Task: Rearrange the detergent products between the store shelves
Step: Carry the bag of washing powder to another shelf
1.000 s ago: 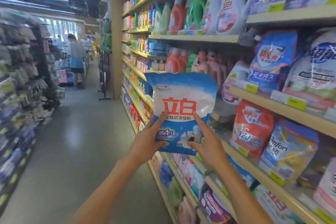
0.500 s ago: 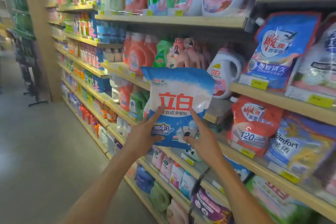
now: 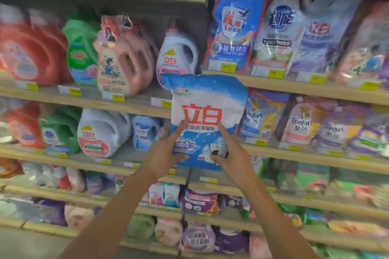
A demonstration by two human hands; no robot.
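Observation:
I hold a blue and white bag of washing powder [image 3: 207,99] with red characters upright in front of the shelves. My left hand [image 3: 163,154] grips its lower left edge, thumb on the front and forefinger pointing up along it. My right hand [image 3: 230,153] grips the lower right edge the same way. The bag hangs in front of the join between two shelf bays, over the edge of a wooden shelf [image 3: 294,87]. Whether the bag touches any shelf I cannot tell.
The left bay holds detergent jugs: red [image 3: 27,52], green [image 3: 81,52], pink [image 3: 124,63] and white [image 3: 179,54]. The right bay holds refill pouches, a blue one [image 3: 233,27] above and Comfort pouches [image 3: 301,124] below. Lower shelves carry more bottles and pouches. Floor shows bottom left.
My view has swung right from the aisle to face the shelves squarely. The bag stays in both hands with the same grip and is now closer to the shelf fronts.

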